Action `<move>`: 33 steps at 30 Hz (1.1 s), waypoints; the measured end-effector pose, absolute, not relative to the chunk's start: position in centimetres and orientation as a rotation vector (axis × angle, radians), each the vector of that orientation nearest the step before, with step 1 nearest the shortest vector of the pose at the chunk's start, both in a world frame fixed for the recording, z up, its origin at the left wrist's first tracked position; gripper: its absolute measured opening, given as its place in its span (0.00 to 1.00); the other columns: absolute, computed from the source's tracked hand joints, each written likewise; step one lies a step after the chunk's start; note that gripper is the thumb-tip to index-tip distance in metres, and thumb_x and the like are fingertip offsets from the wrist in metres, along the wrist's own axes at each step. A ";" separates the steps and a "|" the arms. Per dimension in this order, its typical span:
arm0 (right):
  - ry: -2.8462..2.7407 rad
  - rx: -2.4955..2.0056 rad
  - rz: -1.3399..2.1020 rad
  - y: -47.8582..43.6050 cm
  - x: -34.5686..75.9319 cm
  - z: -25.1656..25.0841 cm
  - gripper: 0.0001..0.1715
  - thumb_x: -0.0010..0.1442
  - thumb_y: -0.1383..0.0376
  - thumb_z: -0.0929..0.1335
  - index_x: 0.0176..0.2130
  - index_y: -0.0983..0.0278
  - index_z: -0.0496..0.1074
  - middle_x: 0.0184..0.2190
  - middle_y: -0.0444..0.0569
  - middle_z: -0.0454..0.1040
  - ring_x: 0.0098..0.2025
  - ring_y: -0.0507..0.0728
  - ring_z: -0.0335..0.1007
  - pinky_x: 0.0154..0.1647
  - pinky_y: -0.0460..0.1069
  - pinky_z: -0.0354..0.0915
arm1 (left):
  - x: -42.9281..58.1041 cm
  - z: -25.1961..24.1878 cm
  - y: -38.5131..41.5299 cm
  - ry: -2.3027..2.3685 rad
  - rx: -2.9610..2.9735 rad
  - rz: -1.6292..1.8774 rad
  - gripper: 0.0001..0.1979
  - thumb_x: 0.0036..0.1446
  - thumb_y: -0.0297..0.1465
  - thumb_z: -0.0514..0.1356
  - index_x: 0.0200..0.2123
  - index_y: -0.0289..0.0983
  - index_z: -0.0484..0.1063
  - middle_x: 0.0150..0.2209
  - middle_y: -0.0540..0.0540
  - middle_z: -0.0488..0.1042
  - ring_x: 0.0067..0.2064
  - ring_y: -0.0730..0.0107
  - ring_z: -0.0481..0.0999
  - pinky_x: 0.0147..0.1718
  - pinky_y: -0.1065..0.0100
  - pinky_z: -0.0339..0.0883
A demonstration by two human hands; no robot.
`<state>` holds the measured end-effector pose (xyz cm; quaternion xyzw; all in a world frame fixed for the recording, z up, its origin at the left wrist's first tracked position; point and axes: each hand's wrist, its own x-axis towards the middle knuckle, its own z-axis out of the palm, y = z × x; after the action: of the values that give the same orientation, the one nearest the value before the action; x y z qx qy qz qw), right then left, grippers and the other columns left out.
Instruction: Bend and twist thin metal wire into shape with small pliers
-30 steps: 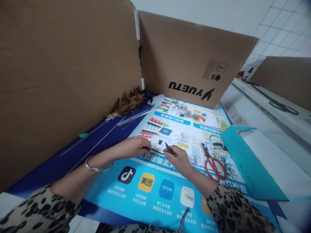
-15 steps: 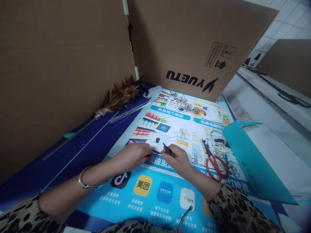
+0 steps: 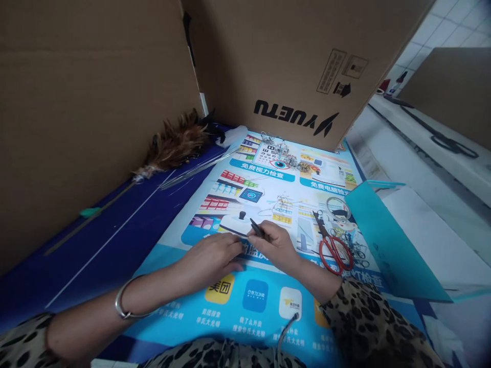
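My right hand is wrapped round a dark, slim, pointed tool, whose tip sticks up beyond the thumb; its lower part is hidden in the palm. Close beside it, my left hand is closed with its fingers bent downward, and whatever they may hold is too small or hidden to make out. Both hands rest low over the printed poster. Just beyond them lies a small tangle of thin wire. Red-handled scissors lie right of my right hand, among several small wire rings.
A large cardboard box walls off the back, another cardboard panel the left. A feather duster and long thin wires lie at left. More wire bits lie at the back. A teal folder stands at right.
The view has shifted slightly, so things sit a little further left and higher. My left hand has turned and come lower, its thumb now showing. My right hand keeps its hold on the dark tool.
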<state>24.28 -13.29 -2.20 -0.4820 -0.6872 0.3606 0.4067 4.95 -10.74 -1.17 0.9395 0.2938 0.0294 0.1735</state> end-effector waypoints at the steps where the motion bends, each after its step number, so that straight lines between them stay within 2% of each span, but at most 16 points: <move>1: -1.738 -1.213 0.909 -13.3 24.3 -2.3 0.10 0.57 0.59 0.66 0.34 0.64 0.70 0.27 0.43 0.66 0.31 0.51 0.62 0.33 0.45 0.59 | 5.0 -1.3 -10.8 0.839 2.665 0.072 0.10 0.55 0.34 0.58 0.40 0.37 0.70 0.39 0.42 0.72 0.42 0.55 0.71 0.39 0.60 0.64; 13: -1.831 -1.183 0.809 -13.4 24.1 -2.5 0.10 0.58 0.60 0.65 0.32 0.64 0.70 0.27 0.44 0.66 0.31 0.51 0.62 0.32 0.45 0.59 | 5.4 -2.6 -11.5 0.806 2.668 0.149 0.05 0.55 0.28 0.57 0.36 0.36 0.71 0.36 0.42 0.73 0.40 0.57 0.71 0.38 0.61 0.63; 16: -1.971 -1.108 0.675 -13.6 24.1 -2.8 0.10 0.57 0.58 0.65 0.32 0.63 0.69 0.27 0.46 0.67 0.32 0.53 0.62 0.35 0.47 0.60 | 5.2 -2.5 -11.3 0.747 2.672 0.193 0.07 0.56 0.28 0.55 0.37 0.38 0.72 0.37 0.43 0.73 0.40 0.58 0.72 0.38 0.61 0.63; 21: -2.021 -1.110 0.561 -13.7 24.2 -3.1 0.12 0.59 0.57 0.63 0.31 0.63 0.67 0.26 0.47 0.67 0.31 0.53 0.62 0.34 0.48 0.60 | 4.5 -1.9 -10.5 0.757 2.617 0.278 0.09 0.58 0.27 0.52 0.35 0.39 0.72 0.33 0.45 0.75 0.36 0.62 0.73 0.36 0.65 0.64; 24: -2.074 -1.071 0.494 -13.7 24.1 -3.5 0.12 0.58 0.56 0.64 0.33 0.63 0.67 0.27 0.48 0.69 0.32 0.54 0.63 0.34 0.48 0.60 | 4.3 -1.6 -10.2 0.770 2.541 0.398 0.11 0.58 0.26 0.50 0.36 0.40 0.72 0.34 0.46 0.75 0.37 0.64 0.74 0.36 0.67 0.65; 28: -2.133 -1.032 0.389 -13.5 23.9 -4.4 0.08 0.55 0.61 0.65 0.32 0.64 0.67 0.26 0.47 0.69 0.31 0.54 0.63 0.33 0.49 0.60 | 4.4 -0.8 -10.2 0.777 2.436 0.381 0.12 0.58 0.23 0.49 0.39 0.40 0.70 0.37 0.46 0.74 0.39 0.66 0.73 0.37 0.68 0.65; 31: -2.148 -1.050 0.365 -13.7 23.9 -4.7 0.04 0.52 0.64 0.66 0.30 0.63 0.67 0.26 0.46 0.69 0.31 0.54 0.63 0.33 0.48 0.61 | 4.6 0.2 -10.2 0.783 2.409 0.320 0.11 0.58 0.23 0.48 0.36 0.38 0.69 0.34 0.47 0.74 0.36 0.67 0.73 0.34 0.69 0.65; 33: -2.117 -1.079 0.384 -13.8 23.9 -4.6 0.06 0.51 0.64 0.66 0.33 0.63 0.67 0.28 0.46 0.69 0.31 0.54 0.63 0.34 0.48 0.61 | 4.8 1.1 -10.0 0.791 2.417 0.289 0.10 0.58 0.25 0.48 0.35 0.38 0.69 0.33 0.47 0.74 0.35 0.67 0.73 0.33 0.69 0.64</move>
<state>23.94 -13.85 -4.61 -0.4182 -0.8209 0.1489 0.3592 4.76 -9.96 1.07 0.9047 0.2960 0.1081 0.2868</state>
